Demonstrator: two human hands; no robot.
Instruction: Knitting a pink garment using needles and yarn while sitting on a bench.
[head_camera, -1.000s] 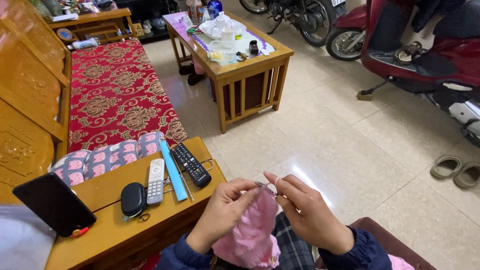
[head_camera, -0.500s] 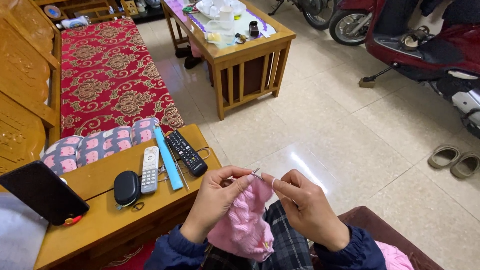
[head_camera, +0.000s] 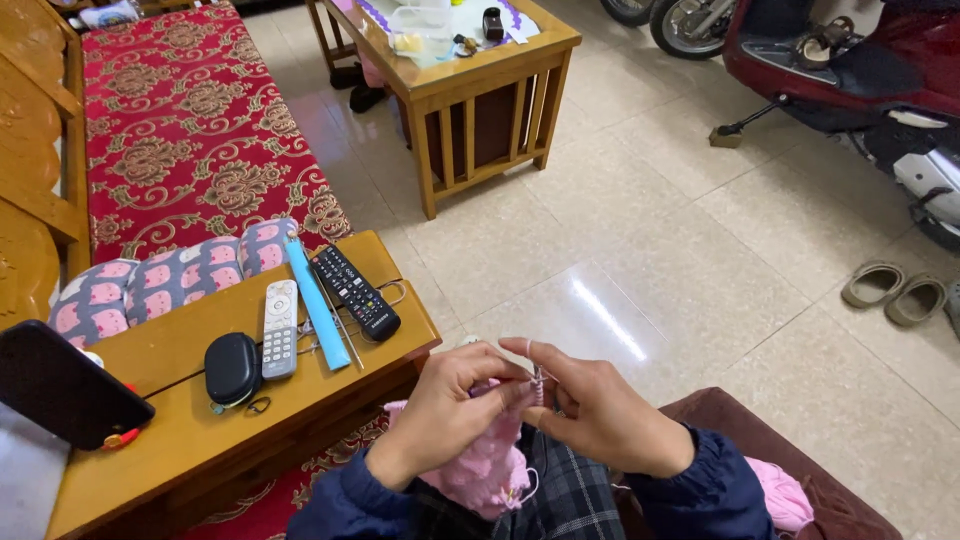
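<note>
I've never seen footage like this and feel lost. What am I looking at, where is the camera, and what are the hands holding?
There is no machine here: a person wears a camera on the head, so the view looks down at their own two hands. The left hand and right hand together hold pink knitting over the lap, pinching thin needles. Beside them, a low wooden table carries a white remote, a black remote, a blue strip, a black pouch and a phone.

You drew left hand (head_camera: 445, 415) and right hand (head_camera: 600, 415) closer together over pink knitting (head_camera: 485, 465); view tilted down toward lap.
</note>
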